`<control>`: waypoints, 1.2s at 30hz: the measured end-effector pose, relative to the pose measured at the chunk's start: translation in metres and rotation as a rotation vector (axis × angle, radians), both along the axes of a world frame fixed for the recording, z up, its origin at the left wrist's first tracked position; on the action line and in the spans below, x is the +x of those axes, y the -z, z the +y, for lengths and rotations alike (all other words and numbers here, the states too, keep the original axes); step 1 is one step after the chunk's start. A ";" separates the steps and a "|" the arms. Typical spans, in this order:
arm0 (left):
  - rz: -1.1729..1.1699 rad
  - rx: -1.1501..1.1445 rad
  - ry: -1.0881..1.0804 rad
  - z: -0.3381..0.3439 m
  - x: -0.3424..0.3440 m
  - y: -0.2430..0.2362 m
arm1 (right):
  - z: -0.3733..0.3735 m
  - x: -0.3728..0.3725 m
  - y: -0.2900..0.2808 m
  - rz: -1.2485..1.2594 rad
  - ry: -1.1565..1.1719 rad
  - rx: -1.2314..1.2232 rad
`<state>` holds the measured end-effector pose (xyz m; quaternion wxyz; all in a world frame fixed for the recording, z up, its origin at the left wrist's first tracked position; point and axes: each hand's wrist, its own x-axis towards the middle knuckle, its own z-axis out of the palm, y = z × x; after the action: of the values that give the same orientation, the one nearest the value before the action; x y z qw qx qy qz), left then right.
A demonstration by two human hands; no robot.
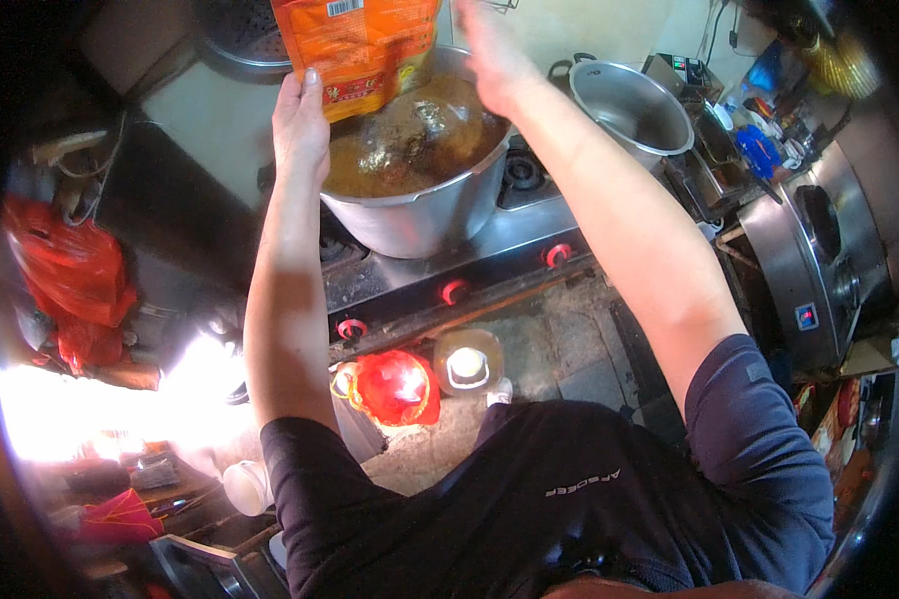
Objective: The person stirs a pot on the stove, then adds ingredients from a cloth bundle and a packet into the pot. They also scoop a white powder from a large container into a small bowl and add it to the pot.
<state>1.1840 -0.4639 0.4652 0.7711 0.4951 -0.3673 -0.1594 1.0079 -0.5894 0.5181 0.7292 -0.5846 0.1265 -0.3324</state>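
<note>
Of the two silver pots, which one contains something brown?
The larger pot, beneath the orange packet. The other pot, to its right, shows grey metal inside.

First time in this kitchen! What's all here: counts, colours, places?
Packet: 1, orange, upper centre
Stove: 1, silver and black, centre
Large pot: 1, silver, on the stove, brown contents
Smaller pot: 1, silver, right of the large one
Perforated pan: 1, grey, upper left
Knobs: 3, red, stove front
Plastic bags: 2, red, far left and floor
Jug: 1, yellowish, floor beside a bag
Bucket: 1, white, lower left
Steel appliance: 1, silver, far right
Clutter: too unclear to count, mixed colours, both sides
Shirt: 1, dark, lower centre
Forearms: 2, bare, centre
Left fingers: 1 set, bare, gripping the packet's left edge
Right fingers: 1 set, bare, right of the packet
</note>
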 end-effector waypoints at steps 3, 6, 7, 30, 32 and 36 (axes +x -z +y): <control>-0.012 0.005 0.005 0.000 -0.001 -0.001 | -0.002 0.002 0.000 -0.064 -0.041 -0.229; 0.004 0.016 -0.013 0.000 -0.004 -0.001 | 0.001 0.000 0.002 -0.171 -0.144 -0.132; 0.014 0.008 -0.009 0.000 -0.005 -0.001 | -0.001 -0.001 0.001 -0.180 -0.214 0.069; -0.036 0.057 0.040 0.006 -0.010 -0.013 | -0.011 0.011 0.023 0.139 0.520 -0.440; 0.052 0.020 -0.016 0.007 -0.007 -0.015 | -0.008 0.007 0.020 0.081 0.228 -0.344; 0.002 -0.013 0.046 0.007 -0.006 -0.015 | 0.005 0.002 0.016 -0.343 0.208 -0.297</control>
<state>1.1776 -0.4569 0.4803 0.7708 0.4814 -0.3786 -0.1753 1.0101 -0.5840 0.5019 0.6080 -0.6042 0.0103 -0.5150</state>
